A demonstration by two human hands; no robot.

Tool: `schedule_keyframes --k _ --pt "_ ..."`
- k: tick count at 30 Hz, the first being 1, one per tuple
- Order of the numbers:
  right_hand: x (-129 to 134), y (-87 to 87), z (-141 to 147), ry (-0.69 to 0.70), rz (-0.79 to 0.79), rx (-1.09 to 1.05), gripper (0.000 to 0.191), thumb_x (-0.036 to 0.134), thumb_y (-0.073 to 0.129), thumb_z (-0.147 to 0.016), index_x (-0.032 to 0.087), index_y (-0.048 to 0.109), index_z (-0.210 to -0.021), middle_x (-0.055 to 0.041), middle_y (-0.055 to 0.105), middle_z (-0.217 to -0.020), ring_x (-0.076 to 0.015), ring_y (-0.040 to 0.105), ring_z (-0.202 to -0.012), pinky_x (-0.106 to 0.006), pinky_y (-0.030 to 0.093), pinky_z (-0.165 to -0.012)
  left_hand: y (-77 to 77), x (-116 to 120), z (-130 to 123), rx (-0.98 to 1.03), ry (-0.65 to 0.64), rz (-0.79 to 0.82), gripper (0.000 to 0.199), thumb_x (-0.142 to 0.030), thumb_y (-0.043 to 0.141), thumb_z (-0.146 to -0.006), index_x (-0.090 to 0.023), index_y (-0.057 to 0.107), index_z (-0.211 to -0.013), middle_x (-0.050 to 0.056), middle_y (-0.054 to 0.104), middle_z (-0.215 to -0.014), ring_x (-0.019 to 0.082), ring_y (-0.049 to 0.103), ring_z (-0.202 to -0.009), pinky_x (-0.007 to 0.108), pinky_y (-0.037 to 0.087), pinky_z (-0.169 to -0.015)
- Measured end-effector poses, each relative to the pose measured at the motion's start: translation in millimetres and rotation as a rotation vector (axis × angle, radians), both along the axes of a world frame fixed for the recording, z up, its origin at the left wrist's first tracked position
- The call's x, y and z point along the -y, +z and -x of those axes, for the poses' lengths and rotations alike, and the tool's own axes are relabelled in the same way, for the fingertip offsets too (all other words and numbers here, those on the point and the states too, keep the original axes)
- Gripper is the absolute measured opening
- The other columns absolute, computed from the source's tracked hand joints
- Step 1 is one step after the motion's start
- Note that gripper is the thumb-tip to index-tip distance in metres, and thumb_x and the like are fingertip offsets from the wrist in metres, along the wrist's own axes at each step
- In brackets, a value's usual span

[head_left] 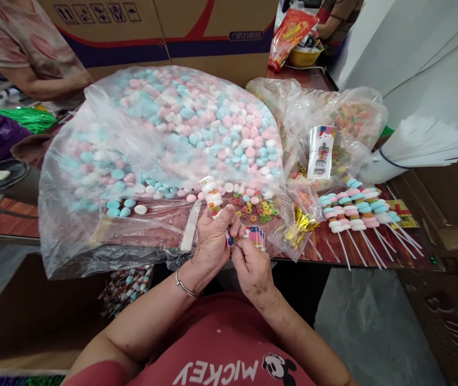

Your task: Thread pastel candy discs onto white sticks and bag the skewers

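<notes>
My left hand [212, 244] is closed around a marshmallow skewer in a clear printed bag [212, 195], its top pointing up and away from me. Close beside it, my right hand [255, 268] pinches at the lower end of the bag; what lies between those fingertips is too small to make out. Just behind my hands is a stack of printed bags [256, 235], partly covered. Gold twist ties [303, 225] lie in a small plastic bag to the right. Ring-shaped coloured candies [253, 209] are scattered beyond my hands.
A huge clear bag of pastel marshmallows [197, 123] covers the table's middle. Finished marshmallow skewers [357, 206] lie at right, near a bundle of white sticks [422, 145] and printed packets [320, 153]. A lidded mug [9, 185] stands left. Another person's arm [47, 80] rests behind.
</notes>
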State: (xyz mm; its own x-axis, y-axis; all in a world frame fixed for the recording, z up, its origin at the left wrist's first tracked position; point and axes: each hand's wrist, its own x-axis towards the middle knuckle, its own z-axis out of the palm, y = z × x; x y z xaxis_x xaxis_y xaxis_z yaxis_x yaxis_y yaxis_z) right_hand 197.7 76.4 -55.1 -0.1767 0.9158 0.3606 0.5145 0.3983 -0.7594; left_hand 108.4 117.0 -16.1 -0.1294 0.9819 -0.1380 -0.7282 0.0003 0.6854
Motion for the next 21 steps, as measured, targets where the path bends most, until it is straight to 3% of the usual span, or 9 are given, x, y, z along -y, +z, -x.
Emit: schedule_keyframes --k 4,7,11,17,21 --pt "-0.1 0.3 -1.0 -0.015 0.036 -0.088 0.023 0.025 0.042 -0.092 0.02 0.062 -0.082 -0.0004 0.063 -0.065 -0.0128 0.055 -0.056 -0.023 0.045 -0.055 -2.2 3.6 -0.8 -0.045 -0.036 -0.019 0.035 -0.031 0.078 -0.075 -0.017 0.048 -0.065 -0.008 0.046 -0.052 0.004 0.043 -0.042 0.019 0.042 -0.047" --pt "-4.1 1.4 -3.7 -0.028 0.063 -0.194 0.025 0.027 0.044 -0.093 0.019 0.067 -0.101 -0.0057 0.071 -0.085 -0.0177 0.066 -0.077 -0.027 0.053 -0.069 -4.6 5.3 -2.9 -0.109 -0.042 -0.024 0.03 -0.034 0.077 -0.076 -0.015 0.056 -0.065 -0.004 0.054 -0.053 0.008 0.053 -0.049 0.022 0.048 -0.056" --pt "-10.5 4.5 -7.7 0.025 0.138 -0.316 0.031 0.03 0.046 -0.095 0.021 0.064 -0.119 -0.0069 0.072 -0.105 -0.0215 0.065 -0.105 -0.035 0.055 -0.088 -7.5 7.6 -5.3 -0.127 0.008 0.02 0.034 -0.043 0.082 -0.067 -0.014 0.066 -0.076 0.0 0.063 -0.057 0.016 0.064 -0.064 0.026 0.053 -0.065" --pt "-10.6 7.0 -5.1 0.004 0.143 -0.356 0.036 0.036 0.038 -0.099 0.019 0.057 -0.124 -0.0096 0.068 -0.116 -0.0203 0.064 -0.108 -0.036 0.054 -0.09 -17.2 13.2 -3.9 -0.16 0.02 0.075 0.034 -0.046 0.079 -0.071 -0.016 0.072 -0.085 0.005 0.074 -0.084 0.017 0.067 -0.082 0.028 0.053 -0.078" --pt "-15.2 4.9 -3.4 0.077 0.034 -0.205 0.036 0.032 0.037 -0.1 0.02 0.057 -0.127 -0.0096 0.068 -0.115 -0.02 0.062 -0.113 -0.034 0.052 -0.094 -17.8 18.1 -4.1 -0.156 -0.027 0.063 0.035 -0.045 0.079 -0.071 -0.017 0.074 -0.093 0.005 0.073 -0.094 0.018 0.066 -0.091 0.027 0.052 -0.084"
